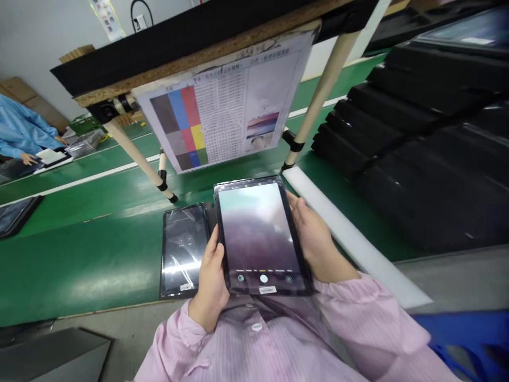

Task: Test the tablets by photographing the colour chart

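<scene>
Between my two hands I hold a black-framed tablet (260, 233) upright in front of my chest. Its lit screen shows a camera app with a blurred, purplish picture and a row of controls along the bottom. My left hand (211, 273) grips the left edge, thumb at the front and fingers mostly hidden behind. Around the right edge my right hand (312, 236) is closed, its fingertips partly behind the frame. A second tablet (185, 249) lies on the green bench just left of my left hand, its dark screen reflecting light.
A printed sheet (222, 101) with colour blocks hangs under a shelf (199, 48) on pale tube legs. Stacked black trays (421, 132) stand right, beside a white strip (350, 233). Another tablet (18, 212) lies far left on the green bench (99, 254). A co-worker in blue (24, 130) works beyond.
</scene>
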A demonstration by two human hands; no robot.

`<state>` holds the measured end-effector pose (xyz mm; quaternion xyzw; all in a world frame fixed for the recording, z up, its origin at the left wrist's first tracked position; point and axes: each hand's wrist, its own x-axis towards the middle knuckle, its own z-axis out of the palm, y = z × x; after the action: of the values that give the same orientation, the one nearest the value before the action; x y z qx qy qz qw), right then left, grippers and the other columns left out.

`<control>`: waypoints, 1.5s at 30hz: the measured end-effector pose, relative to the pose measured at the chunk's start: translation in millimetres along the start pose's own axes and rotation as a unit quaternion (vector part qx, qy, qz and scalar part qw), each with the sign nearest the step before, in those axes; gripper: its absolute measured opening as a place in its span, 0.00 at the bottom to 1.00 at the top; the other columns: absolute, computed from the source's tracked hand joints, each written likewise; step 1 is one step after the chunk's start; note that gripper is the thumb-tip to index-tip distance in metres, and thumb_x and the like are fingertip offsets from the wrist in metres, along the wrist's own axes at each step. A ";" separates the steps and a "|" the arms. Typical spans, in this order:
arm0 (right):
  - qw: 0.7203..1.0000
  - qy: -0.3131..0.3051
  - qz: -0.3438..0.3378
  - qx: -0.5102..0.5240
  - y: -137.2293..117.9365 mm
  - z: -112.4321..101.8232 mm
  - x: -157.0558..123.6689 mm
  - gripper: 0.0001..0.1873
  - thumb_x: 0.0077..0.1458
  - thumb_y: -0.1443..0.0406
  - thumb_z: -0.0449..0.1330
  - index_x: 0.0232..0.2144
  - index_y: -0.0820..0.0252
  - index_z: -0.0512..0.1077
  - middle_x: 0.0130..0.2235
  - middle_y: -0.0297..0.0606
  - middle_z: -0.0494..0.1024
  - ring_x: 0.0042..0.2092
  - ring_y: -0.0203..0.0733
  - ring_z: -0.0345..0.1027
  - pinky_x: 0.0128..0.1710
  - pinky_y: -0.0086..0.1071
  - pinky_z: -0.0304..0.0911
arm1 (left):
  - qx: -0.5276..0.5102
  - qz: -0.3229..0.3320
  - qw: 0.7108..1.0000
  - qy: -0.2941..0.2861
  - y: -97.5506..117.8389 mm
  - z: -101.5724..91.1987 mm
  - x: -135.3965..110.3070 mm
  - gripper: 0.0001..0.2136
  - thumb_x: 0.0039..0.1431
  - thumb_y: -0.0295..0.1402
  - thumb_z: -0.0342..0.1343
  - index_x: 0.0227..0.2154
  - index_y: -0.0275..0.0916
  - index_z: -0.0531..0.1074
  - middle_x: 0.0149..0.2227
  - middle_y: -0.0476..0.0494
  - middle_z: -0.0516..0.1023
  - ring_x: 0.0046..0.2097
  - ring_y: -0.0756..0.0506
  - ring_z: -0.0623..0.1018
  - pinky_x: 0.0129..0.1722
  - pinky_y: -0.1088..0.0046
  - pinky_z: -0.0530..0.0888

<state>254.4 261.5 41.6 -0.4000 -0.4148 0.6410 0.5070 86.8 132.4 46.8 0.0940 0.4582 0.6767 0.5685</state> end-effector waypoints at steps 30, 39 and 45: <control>0.945 0.112 -0.123 -0.280 -1.4 -29.0 14.3 0.25 0.64 0.44 0.52 0.47 0.54 0.73 0.46 0.42 0.76 0.40 0.44 0.70 0.42 0.42 0.67 | 0.064 -0.062 0.992 0.085 -14.1 6.1 25.7 0.27 0.64 0.31 0.57 0.65 0.46 0.64 0.61 0.40 0.74 0.59 0.44 0.76 0.63 0.62 0.68; 0.740 -0.156 -0.293 -0.584 28.2 -14.9 -21.7 0.22 0.71 0.56 0.45 0.50 0.50 0.78 0.57 0.42 0.72 0.59 0.56 0.62 0.52 0.54 0.59 | 0.375 0.088 0.921 -0.061 35.1 -44.3 -20.6 0.19 0.68 0.40 0.54 0.60 0.50 0.71 0.60 0.39 0.74 0.55 0.40 0.77 0.50 0.61 0.76; 0.679 -0.145 -0.318 -0.646 37.5 -8.6 -21.8 0.24 0.72 0.56 0.42 0.53 0.47 0.76 0.64 0.42 0.64 0.64 0.65 0.55 0.49 0.58 0.57 | 0.696 0.269 0.665 0.034 77.0 -78.1 -15.6 0.16 0.69 0.31 0.48 0.51 0.43 0.78 0.46 0.36 0.77 0.50 0.38 0.72 0.54 0.52 0.70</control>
<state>254.2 235.9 5.6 -0.3747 -0.8960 0.0640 0.2293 -11.1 84.1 65.0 0.5587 0.7695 0.2873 0.1147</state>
